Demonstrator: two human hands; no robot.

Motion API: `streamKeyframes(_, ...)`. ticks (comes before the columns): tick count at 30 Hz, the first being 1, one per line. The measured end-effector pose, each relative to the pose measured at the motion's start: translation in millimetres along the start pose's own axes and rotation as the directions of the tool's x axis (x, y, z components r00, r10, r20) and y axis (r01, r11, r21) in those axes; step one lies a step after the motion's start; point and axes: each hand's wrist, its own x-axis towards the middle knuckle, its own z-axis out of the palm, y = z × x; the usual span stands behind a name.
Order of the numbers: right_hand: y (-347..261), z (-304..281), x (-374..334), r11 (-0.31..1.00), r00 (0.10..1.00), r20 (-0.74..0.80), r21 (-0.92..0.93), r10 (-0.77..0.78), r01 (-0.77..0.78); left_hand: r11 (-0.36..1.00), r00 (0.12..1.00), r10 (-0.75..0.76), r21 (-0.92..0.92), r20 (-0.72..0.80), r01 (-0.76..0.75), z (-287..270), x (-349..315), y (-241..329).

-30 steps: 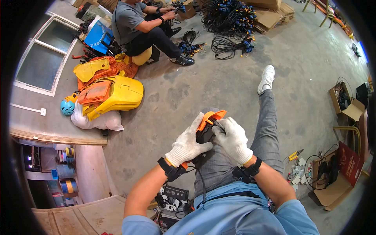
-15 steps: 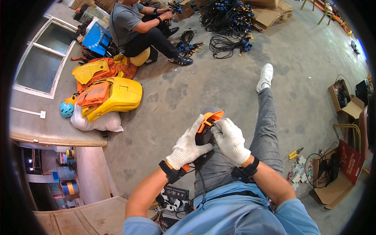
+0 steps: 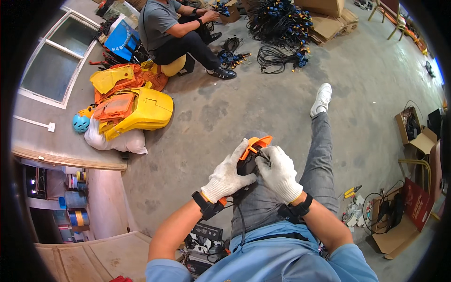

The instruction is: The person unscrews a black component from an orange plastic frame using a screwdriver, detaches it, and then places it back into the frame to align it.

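Note:
Over my lap I hold a black device [image 3: 247, 166] with an orange flap [image 3: 259, 142] at its far end. My left hand [image 3: 225, 177], in a white knit glove, is wrapped round the device's left side, thumb across its near part. At the right side by the flap, my gloved right hand [image 3: 281, 175] is closed in a pinch. A small dark bit shows at those fingertips, but what they grip is mostly hidden. From the device a black cable [image 3: 243, 217] hangs toward my waist.
Left lie yellow and orange plastic shells [image 3: 152, 109] and a blue helmet [image 3: 81, 123]. A seated person [image 3: 162, 28] handles cables near a cable heap [image 3: 277, 23]. Right are yellow-handled pliers [image 3: 351, 191], white scraps [image 3: 355, 211] and an open carton [image 3: 397, 235]. Black boxes [image 3: 206, 231] sit beside my left hip.
The view has shifted slightly, so the surroundings sit a little differently. My hands keep nearly the same hold; the right fingers have moved slightly at the device's edge.

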Motion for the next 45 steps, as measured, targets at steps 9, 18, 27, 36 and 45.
streamKeyframes(9, 1, -3, 5, 1.0, 1.0, 0.0, 0.023, -0.019, 0.019, 1.0, 0.999, -0.017, 0.012, 0.029, 0.016, -5, -2, 7)
streamKeyframes(18, 5, -5, 6, 0.996, 0.996, 0.081, 0.074, 0.049, -0.055, 1.0, 0.999, 0.021, -0.013, 0.028, -0.02, -2, 3, -4)
streamKeyframes(27, 4, -5, 10, 0.998, 0.995, 0.098, 0.052, 0.029, -0.035, 1.0, 0.999, 0.004, -0.028, 0.045, -0.003, -4, 2, -1)
streamKeyframes(36, 2, -3, 11, 0.998, 0.997, 0.057, -0.039, -0.047, 0.05, 0.999, 0.999, 0.013, -0.05, 0.043, -0.011, -9, 5, 2)
streamKeyframes(45, -7, 0, 3, 0.997, 0.997, 0.04, -0.04, -0.07, 0.071, 0.999, 0.998, -0.009, -0.039, 0.056, 0.011, -12, -7, -5)
